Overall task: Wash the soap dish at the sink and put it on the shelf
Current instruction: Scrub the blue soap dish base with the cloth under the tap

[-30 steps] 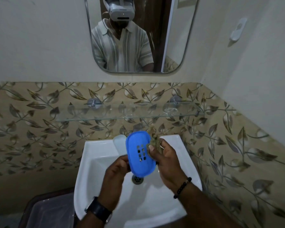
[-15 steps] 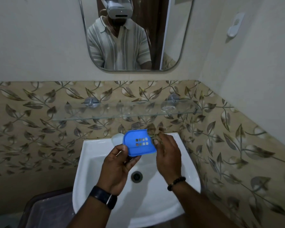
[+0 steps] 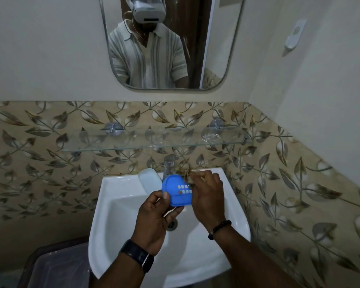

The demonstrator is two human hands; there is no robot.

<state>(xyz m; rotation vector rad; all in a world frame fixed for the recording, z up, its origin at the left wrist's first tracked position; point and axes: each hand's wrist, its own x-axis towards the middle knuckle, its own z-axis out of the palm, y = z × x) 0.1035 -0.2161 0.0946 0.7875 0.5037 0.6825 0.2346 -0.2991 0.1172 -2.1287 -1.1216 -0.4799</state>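
One blue soap dish (image 3: pixel 177 191), two hands — left hand (image 3: pixel 154 222) gripping, right hand (image 3: pixel 206 196) scrubbing

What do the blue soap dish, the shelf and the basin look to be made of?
The soap dish looks like moulded plastic: uniform matte blue, with punched rectangular drain slots. The shelf appears to be clear glass, since the leaf-patterned tiles show through it and its front edge glints. The basin looks like glazed ceramic, white and glossy with soft reflections, though that cannot be confirmed.

Black watch (image 3: pixel 138 255) left — beaded bracelet (image 3: pixel 219 226) right.
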